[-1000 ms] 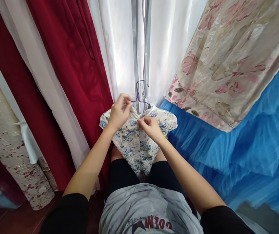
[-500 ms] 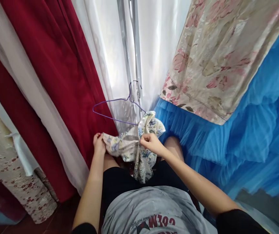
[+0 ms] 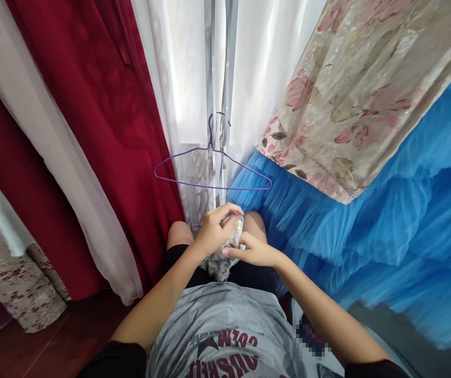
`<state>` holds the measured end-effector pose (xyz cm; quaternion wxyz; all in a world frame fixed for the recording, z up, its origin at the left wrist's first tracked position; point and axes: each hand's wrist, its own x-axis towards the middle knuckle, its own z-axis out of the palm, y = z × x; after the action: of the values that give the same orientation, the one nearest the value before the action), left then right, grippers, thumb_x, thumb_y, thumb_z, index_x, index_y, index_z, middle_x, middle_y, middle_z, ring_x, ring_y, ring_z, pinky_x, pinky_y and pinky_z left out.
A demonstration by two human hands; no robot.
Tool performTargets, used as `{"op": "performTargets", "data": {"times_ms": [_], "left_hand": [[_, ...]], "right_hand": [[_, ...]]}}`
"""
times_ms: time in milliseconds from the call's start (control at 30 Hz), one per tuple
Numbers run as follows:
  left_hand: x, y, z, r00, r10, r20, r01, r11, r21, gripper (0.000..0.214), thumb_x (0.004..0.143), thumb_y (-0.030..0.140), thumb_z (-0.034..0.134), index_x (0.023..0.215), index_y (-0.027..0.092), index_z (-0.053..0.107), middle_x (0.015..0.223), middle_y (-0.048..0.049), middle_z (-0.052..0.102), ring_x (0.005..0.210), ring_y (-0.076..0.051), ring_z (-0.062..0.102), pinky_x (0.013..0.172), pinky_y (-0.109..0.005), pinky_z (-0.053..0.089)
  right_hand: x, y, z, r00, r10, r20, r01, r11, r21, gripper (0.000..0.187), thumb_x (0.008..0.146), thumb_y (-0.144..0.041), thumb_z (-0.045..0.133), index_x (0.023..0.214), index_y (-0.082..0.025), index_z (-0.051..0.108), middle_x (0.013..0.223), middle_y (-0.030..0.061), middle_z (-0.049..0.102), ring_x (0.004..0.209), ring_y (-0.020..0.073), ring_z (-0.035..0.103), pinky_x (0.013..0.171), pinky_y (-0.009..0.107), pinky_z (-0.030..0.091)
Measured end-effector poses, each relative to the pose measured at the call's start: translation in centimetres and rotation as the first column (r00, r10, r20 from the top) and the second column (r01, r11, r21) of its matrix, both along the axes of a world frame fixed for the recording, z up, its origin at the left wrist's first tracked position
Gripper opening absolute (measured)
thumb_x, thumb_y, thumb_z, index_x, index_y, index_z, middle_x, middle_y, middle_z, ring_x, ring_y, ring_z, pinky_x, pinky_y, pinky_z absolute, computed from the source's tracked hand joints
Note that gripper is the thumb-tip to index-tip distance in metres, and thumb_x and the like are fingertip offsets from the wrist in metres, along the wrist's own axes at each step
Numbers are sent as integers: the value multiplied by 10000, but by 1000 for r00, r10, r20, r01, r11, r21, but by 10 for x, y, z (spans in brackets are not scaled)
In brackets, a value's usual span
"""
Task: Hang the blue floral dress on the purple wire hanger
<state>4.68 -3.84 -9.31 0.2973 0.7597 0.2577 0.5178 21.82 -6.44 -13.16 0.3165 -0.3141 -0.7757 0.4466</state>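
Gathered over my lap is a small floral garment point(image 3: 235, 239) in white with blue and yellow print. Much of it is hidden under my hands. My left hand point(image 3: 216, 229) has its fingers curled over the upper end of the cloth. Lower and to the right, my right hand point(image 3: 251, 249) grips the same cloth between thumb and fingers. Just beyond the hands hangs a purple wire hanger point(image 3: 213, 186), bare, in front of grey metal poles point(image 3: 210, 79).
Dark red curtains point(image 3: 130, 157) and a white drape point(image 3: 87, 194) hang at the left. On the right are a blue tulle skirt point(image 3: 339, 252) and a beige floral cloth point(image 3: 347, 105). White fabric point(image 3: 174, 68) hangs behind the poles.
The garment has come away from the hanger, which now hangs bare. My left hand has moved right to meet the right one, and the cloth is bunched together between them.
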Motion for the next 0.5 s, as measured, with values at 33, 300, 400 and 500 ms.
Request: {"op": "performTargets", "data": {"times_ms": [33,300,400,500], "left_hand": [[3,-4,0,1000,-22,4,22,999,-25,118,972,307,591,1027,230,661,984,-49,683,905,-175,668,792,-294,540],[-16,-11,-65,898,-432,-82,332,790,-516,454,851,553,719,1117,194,640,1054,-73,683,965,-229,644,802,-308,517],[-30,-9,-90,803,-464,-375,227,819,-527,414,829,569,722,923,167,687,840,-26,667,790,-200,607,703,-287,470],[-43,-1,-90,792,-318,-522,157,931,-329,394,917,540,615,909,159,711,785,-11,652,741,-178,576,703,-271,430]], "right_hand": [[-4,-5,4,997,16,-75,-20,998,-54,357,870,-528,714,909,-173,732,847,38,710,798,207,642,769,335,535],[23,-19,31,828,-350,-437,160,896,-415,305,721,-472,777,744,-174,720,668,44,680,601,194,614,603,310,502],[59,-5,46,768,-482,-421,332,863,-381,215,627,-392,757,659,-192,685,610,43,649,512,186,554,499,312,446],[105,34,65,702,-576,-420,550,812,-195,204,610,-390,682,572,-229,564,525,22,549,474,176,488,446,306,376]]}}
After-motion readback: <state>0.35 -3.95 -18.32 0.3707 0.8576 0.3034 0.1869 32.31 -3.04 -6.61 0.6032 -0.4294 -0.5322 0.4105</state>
